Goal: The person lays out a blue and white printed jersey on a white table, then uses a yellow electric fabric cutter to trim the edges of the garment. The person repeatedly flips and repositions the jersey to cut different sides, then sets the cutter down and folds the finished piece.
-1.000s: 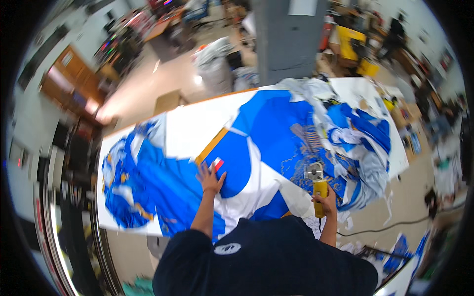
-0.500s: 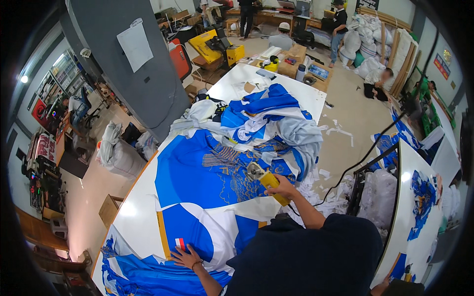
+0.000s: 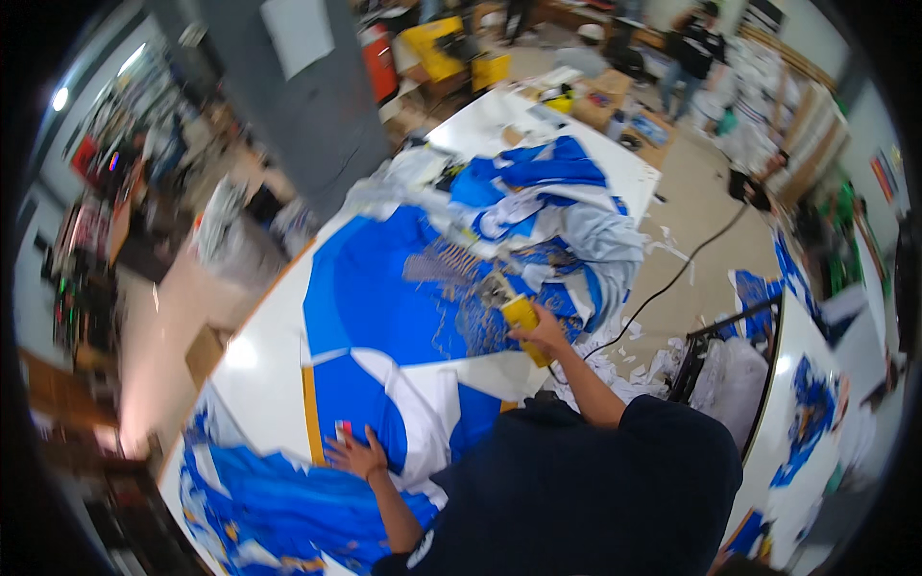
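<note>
My right hand [image 3: 545, 332] is wrapped round the yellow body of an electric rotary cutter [image 3: 521, 312]. The cutter's metal head lies over a blue fabric panel [image 3: 360, 278] with a gold and grey printed pattern. Flat on a nearer blue and white cloth piece [image 3: 360, 398] rests my left hand [image 3: 357, 454], fingers spread beside a small red and white patch [image 3: 343, 428]. A yellow-gold strip [image 3: 312, 413] runs along that piece's left edge. Motion blur hides whether the blade touches cloth.
A heap of blue, white and grey cloth [image 3: 538, 182] lies at the table's far part, crumpled blue cloth [image 3: 288, 499] at its near left. The cutter's black cable [image 3: 663, 288] loops off to the right above white scraps. A grey pillar [image 3: 298, 106] stands beyond the left edge.
The whole view has shifted and blurred. The cable hangs in a different curve. Both hands keep nearly the same places on the cloth, the right still holding the cutter.
</note>
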`<state>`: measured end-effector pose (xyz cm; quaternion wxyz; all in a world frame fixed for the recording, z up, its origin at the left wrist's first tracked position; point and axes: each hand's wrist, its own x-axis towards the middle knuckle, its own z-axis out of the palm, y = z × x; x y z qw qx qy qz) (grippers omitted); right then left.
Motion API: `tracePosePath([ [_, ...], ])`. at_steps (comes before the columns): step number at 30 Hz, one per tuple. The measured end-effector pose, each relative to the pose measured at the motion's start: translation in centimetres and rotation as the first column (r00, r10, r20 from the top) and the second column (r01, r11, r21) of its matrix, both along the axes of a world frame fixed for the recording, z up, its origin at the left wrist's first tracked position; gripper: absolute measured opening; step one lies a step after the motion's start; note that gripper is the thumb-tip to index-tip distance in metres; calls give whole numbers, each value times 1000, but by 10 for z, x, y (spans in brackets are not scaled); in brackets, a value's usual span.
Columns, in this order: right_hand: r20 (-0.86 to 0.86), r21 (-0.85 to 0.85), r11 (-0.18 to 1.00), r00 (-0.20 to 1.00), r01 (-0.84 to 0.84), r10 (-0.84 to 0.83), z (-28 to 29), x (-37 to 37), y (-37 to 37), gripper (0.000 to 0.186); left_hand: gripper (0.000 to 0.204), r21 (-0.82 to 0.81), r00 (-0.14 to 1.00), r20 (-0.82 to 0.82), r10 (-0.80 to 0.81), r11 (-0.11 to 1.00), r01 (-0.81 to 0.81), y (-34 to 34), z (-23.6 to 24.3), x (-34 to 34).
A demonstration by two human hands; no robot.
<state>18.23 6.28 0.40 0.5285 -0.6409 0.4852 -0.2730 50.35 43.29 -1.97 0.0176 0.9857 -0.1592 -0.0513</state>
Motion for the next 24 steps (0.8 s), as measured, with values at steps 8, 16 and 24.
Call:
tracePosePath([
  [8,-154,5,1000,988,-21,22,19,-35,10,64,65,-322,948,309,-70,931,174,-1,8,-37],
  [16,-127,49,993,986,-106,111,25,-14,31,65,42,-629,747,182,-639,508,588,-109,36,-136],
  [24,-194,108,946,927,-304,320,29,13,52,72,20,-647,844,-29,-536,654,392,-104,11,-137],
])
